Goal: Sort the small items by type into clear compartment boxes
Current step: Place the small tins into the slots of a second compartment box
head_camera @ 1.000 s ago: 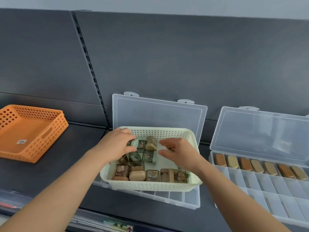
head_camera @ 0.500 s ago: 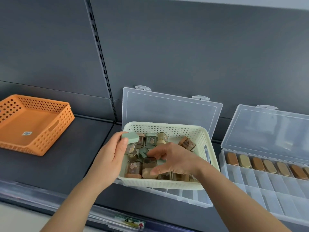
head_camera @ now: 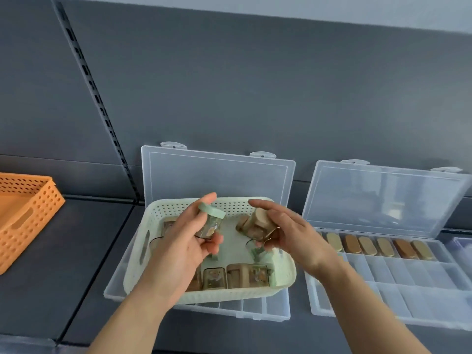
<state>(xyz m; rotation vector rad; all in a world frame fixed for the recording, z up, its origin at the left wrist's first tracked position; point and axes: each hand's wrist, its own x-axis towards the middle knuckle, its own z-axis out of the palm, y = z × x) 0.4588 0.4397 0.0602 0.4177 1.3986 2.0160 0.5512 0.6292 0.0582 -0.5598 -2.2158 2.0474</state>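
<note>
Two jars held above the basket [head_camera: 163, 213]: left hand [head_camera: 184, 254] grips green-lidded jar [head_camera: 211, 222], right hand [head_camera: 298, 237] grips tan-lidded jar [head_camera: 259, 223].

Perforated orange basket [head_camera: 28, 213], pale-green basket [head_camera: 163, 210]

Bare forearms [head_camera: 127, 318]; left hand [head_camera: 182, 247], right hand [head_camera: 293, 235]

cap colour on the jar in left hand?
Jar cap: pale green, head view.
</note>
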